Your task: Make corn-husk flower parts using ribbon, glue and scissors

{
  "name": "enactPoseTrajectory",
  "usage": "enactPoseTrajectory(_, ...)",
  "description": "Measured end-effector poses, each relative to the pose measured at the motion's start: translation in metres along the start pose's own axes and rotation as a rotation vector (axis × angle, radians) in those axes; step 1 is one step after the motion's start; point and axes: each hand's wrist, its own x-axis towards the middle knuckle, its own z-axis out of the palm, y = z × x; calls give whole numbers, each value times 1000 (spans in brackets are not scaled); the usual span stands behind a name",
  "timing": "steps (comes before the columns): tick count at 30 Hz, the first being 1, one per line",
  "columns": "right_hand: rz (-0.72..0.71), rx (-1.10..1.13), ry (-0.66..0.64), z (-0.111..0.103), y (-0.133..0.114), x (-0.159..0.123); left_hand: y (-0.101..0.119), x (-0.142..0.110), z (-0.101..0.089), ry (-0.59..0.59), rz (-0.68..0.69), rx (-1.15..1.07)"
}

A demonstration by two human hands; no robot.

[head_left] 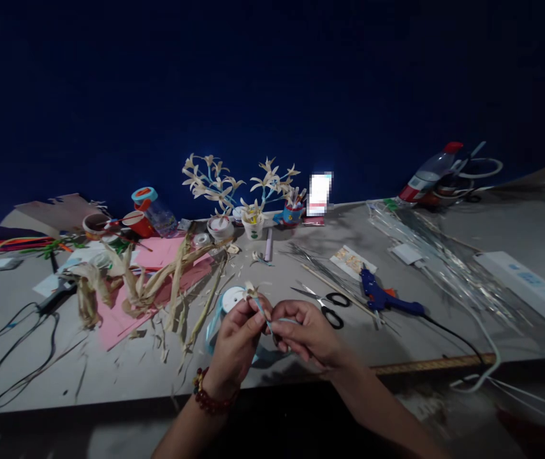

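Note:
My left hand (234, 341) and my right hand (306, 331) meet above the front edge of the grey table (129, 363). Between their pinched fingers is a small pale husk flower (252, 292) on a stem wrapped in light blue ribbon (266, 320). The left fingers pinch the stem just under the flower. The right fingers close on the ribbon lower down. A beaded bracelet (212, 398) circles my left wrist. A ribbon spool (231, 299) lies just behind the left hand.
Black scissors (329, 305) and a blue glue gun (387, 298) lie right of my hands. Dried corn husks (157, 284) lie on pink paper (123, 312) at left. Small pots with husk flower sprigs (253, 223) stand at the back. A white power strip (528, 284) sits right, black cables (18, 344) left.

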Motion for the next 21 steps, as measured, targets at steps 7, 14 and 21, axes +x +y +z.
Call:
enactPoseTrajectory(7,-101,-88,47,0,-1,-3,-1,-3,-2,48,107,189)
enactPoseTrajectory(14,-60,-67,34,0,0,-2,7,-3,3,95,19,146)
enactPoseTrajectory(21,-2,-14,4,1,-4,-3,6,-2,2,56,-34,93)
